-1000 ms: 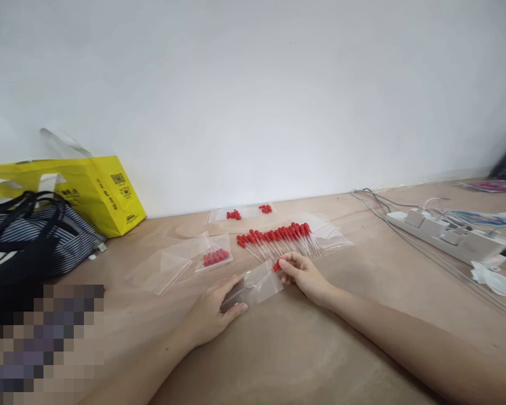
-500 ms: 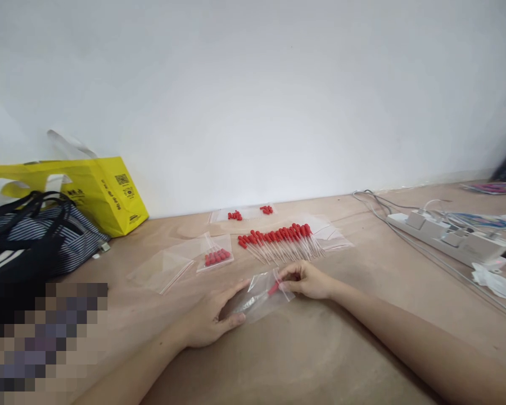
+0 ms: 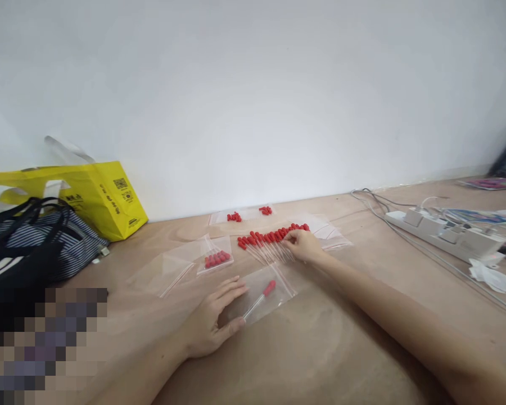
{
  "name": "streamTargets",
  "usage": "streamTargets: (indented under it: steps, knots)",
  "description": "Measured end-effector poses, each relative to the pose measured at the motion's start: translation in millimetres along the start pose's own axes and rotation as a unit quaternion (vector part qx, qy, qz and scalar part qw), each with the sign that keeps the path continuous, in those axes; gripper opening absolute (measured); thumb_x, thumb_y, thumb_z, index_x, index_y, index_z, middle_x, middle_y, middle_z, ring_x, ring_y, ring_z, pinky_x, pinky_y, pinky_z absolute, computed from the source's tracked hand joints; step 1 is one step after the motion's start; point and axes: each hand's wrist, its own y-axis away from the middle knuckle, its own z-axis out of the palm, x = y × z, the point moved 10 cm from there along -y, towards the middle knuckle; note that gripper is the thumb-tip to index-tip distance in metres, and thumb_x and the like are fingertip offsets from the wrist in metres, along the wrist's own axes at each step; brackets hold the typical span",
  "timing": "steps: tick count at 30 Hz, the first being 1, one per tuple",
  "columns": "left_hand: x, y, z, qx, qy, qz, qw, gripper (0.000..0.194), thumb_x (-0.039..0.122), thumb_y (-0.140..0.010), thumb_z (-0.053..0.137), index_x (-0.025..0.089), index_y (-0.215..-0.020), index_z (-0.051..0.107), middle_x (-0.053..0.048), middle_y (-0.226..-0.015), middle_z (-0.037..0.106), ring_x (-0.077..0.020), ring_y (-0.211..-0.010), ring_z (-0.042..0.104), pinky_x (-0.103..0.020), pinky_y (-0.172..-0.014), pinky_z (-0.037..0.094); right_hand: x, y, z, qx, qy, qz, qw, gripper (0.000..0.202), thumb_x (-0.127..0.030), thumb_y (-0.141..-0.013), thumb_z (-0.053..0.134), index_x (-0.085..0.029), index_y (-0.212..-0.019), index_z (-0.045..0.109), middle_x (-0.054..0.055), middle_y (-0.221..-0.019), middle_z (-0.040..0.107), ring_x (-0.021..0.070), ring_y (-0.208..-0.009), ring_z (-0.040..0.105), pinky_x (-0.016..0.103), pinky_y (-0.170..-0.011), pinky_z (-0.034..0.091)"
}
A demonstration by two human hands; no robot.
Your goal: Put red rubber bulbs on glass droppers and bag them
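A clear zip bag lies flat, with one red-bulbed dropper inside it, bulb toward the zip end. My left hand rests on the bag's near-left edge, fingers spread and thumb apart. Farther back is a row of red-bulbed droppers, their thin clear stems pointing toward me. My right hand reaches over this row's right part, thumb and fingertips pinched on a dropper there. The hand covers some of the stems.
Left of the row lies a small bag of red bulbs beside a flat clear bag. Behind it sits another bag with small red pieces. A power strip with cables stands right; a yellow bag and a striped bag are left.
My right hand has let go of the zip bag's open end and moved up and back to the dropper row. The dropper now lies fully inside the bag. My left hand stays at the bag.
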Motion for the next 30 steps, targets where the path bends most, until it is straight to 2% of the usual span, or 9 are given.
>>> streamTargets:
  steps: [5, 9, 12, 17, 21, 24, 26, 28, 30]
  knots:
    - [-2, 7, 0.8, -0.021, -0.009, -0.035, 0.999, 0.046, 0.040, -0.079, 0.049, 0.023, -0.121, 0.044, -0.006, -0.129, 0.044, -0.0249, -0.118, 0.039, -0.043, -0.098, 0.034, -11, -36, 6, 0.044, 0.062, 0.028, 0.997, 0.026, -0.035, -0.075, 0.049, -0.020, -0.087, 0.066, 0.010, -0.102, 0.056, 0.0238, -0.100, 0.047, 0.032, -0.077, 0.038]
    - [-1, 6, 0.8, -0.045, -0.004, -0.033, 0.998, 0.046, 0.040, -0.078, 0.050, 0.024, -0.121, 0.045, -0.005, -0.129, 0.044, -0.0247, -0.118, 0.039, -0.042, -0.098, 0.034, -14, -49, 18, 0.048, 0.062, 0.045, 0.996, 0.021, -0.032, -0.071, 0.054, -0.017, -0.078, 0.068, 0.011, -0.102, 0.054, 0.0262, -0.102, 0.044, 0.034, -0.077, 0.038]
    - [-3, 5, 1.4, -0.054, -0.001, -0.035, 0.998, 0.046, 0.040, -0.078, 0.050, 0.024, -0.121, 0.044, -0.005, -0.130, 0.043, -0.0249, -0.119, 0.038, -0.042, -0.099, 0.032, -11, -53, 17, 0.065, 0.028, 0.062, 0.996, 0.017, -0.030, -0.068, 0.056, -0.018, -0.075, 0.067, 0.010, -0.101, 0.055, 0.0259, -0.102, 0.045, 0.033, -0.076, 0.039]
    - [-4, 6, 1.8, -0.056, 0.001, -0.033, 0.998, 0.046, 0.040, -0.078, 0.049, 0.024, -0.121, 0.044, -0.005, -0.130, 0.042, -0.0249, -0.119, 0.037, -0.043, -0.098, 0.032, 5, -51, -5, 0.113, -0.084, 0.099, 0.985, 0.022, -0.034, -0.073, 0.050, -0.018, -0.082, 0.061, 0.007, -0.088, 0.061, 0.0194, -0.086, 0.056, 0.030, -0.071, 0.041]
    - [-2, 4, 3.6, -0.062, -0.008, -0.029, 0.998, 0.046, 0.039, -0.079, 0.049, 0.023, -0.122, 0.043, -0.006, -0.131, 0.042, -0.0247, -0.120, 0.037, -0.043, -0.099, 0.032, 26, -27, -28, 0.155, -0.185, 0.099, 0.965, 0.030, -0.037, -0.083, 0.034, -0.015, -0.096, 0.049, 0.004, -0.075, 0.062, 0.0127, -0.068, 0.059, 0.024, -0.062, 0.044]
    - [-2, 3, 3.4, -0.057, -0.007, -0.023, 0.998, 0.046, 0.039, -0.079, 0.049, 0.023, -0.122, 0.043, -0.006, -0.131, 0.042, -0.0246, -0.120, 0.037, -0.044, -0.098, 0.032, 43, 7, -34, 0.178, -0.266, 0.108, 0.941, 0.032, -0.043, -0.083, 0.031, -0.015, -0.093, 0.044, 0.002, -0.066, 0.060, 0.0110, -0.054, 0.056, 0.023, -0.050, 0.044]
    - [-2, 2, 2.9, -0.053, -0.006, -0.021, 0.998, 0.046, 0.040, -0.079, 0.049, 0.024, -0.122, 0.044, -0.006, -0.130, 0.042, -0.0249, -0.120, 0.037, -0.043, -0.098, 0.032, 50, 29, -26, 0.181, -0.405, 0.110, 0.889, 0.032, -0.048, -0.076, 0.044, -0.017, -0.085, 0.043, -0.002, -0.059, 0.056, 0.0098, -0.046, 0.051, 0.021, -0.044, 0.041]
    - [-3, 2, 3.1, -0.054, -0.009, -0.022, 0.998, 0.046, 0.040, -0.079, 0.049, 0.024, -0.121, 0.044, -0.006, -0.130, 0.042, -0.0249, -0.120, 0.037, -0.043, -0.098, 0.032, 49, 44, -15, 0.170, -0.496, 0.112, 0.844, 0.036, -0.051, -0.069, 0.053, -0.018, -0.081, 0.042, -0.004, -0.056, 0.054, 0.0083, -0.043, 0.048, 0.020, -0.041, 0.038]
    - [-4, 3, 3.7, -0.056, -0.014, -0.024, 0.998, 0.045, 0.041, -0.080, 0.048, 0.024, -0.121, 0.044, -0.006, -0.131, 0.041, -0.0246, -0.120, 0.036, -0.043, -0.099, 0.032, 45, 54, -5, 0.157, -0.534, 0.122, 0.822, 0.038, -0.051, -0.065, 0.057, -0.019, -0.078, 0.042, -0.005, -0.055, 0.054, 0.0072, -0.042, 0.047, 0.019, -0.039, 0.037]
